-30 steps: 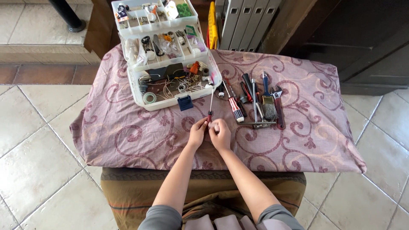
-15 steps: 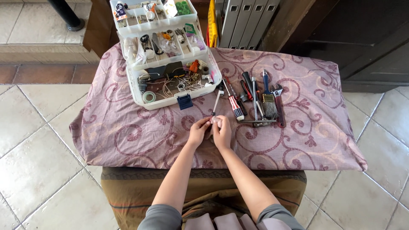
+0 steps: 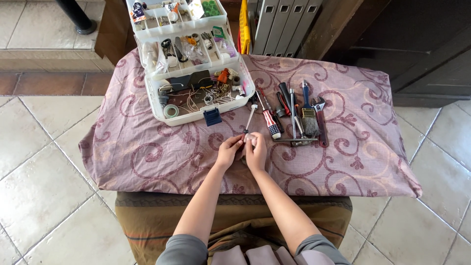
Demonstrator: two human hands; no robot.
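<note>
Bystanders on the mauve, swirl-patterned cloth (image 3: 147,152)

An open white plastic tiered organiser box (image 3: 194,64) sits at the cloth's far left, its compartments full of small hardware, coiled wire and a roll of tape, with a blue latch at its front edge. To its right lies a row of hand tools: a red-and-white striped-handle screwdriver (image 3: 270,122), black-handled pliers (image 3: 282,98), a flat bristle paintbrush (image 3: 308,118) and a red adjustable wrench (image 3: 321,120). A yellow plastic item (image 3: 244,27) stands behind, beside grey vertical slats (image 3: 282,22). Beige floor tiles (image 3: 39,172) surround.
</note>
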